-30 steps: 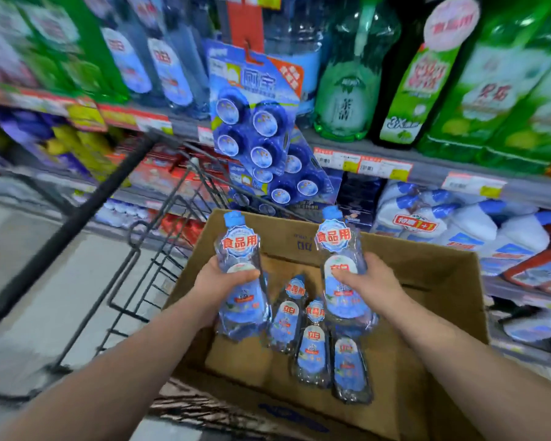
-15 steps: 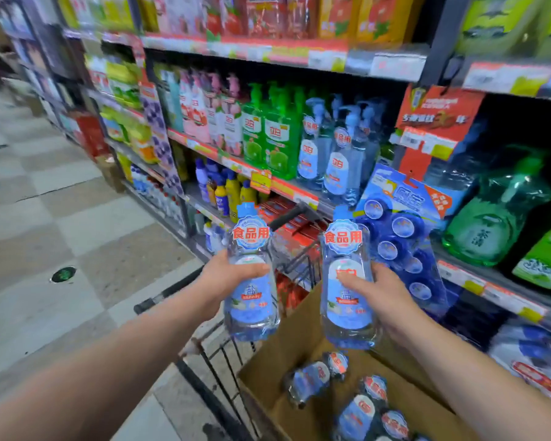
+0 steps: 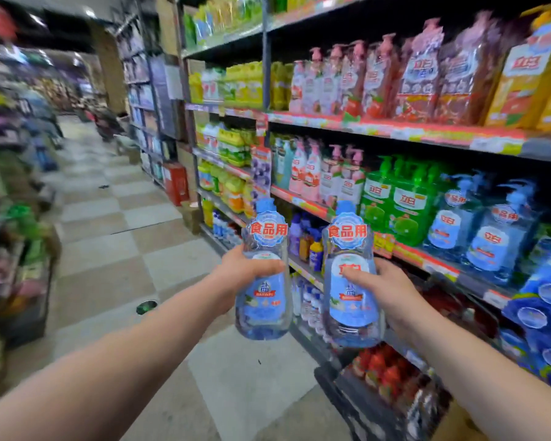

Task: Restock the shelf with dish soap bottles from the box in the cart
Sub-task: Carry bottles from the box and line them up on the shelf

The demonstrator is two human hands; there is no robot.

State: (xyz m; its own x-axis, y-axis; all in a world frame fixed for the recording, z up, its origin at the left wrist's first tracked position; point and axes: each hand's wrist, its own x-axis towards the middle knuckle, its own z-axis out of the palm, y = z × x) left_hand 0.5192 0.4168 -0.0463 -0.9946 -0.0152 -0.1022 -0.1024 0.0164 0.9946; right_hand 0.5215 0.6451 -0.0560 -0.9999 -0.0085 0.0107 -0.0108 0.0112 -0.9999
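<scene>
Two clear dish soap bottles with blue caps and blue labels stand upright in front of me. My left hand grips the left bottle around its middle. My right hand grips the right bottle the same way. Both bottles hang in the air beside the shelf unit, level with its lower rows. Only a brown corner of the box shows at the bottom right, behind my right forearm. The dark cart frame runs below the right bottle.
The shelves on the right hold pink, green and blue pump bottles and orange refill packs. Blue blister packs hang at the far right. A checkered floor aisle stretches ahead on the left, with more blurred shelving at the far left.
Both hands have lifted the two bottles out of the box and higher. My view has swung up and left, so the box has almost left the frame and upper shelves show.
</scene>
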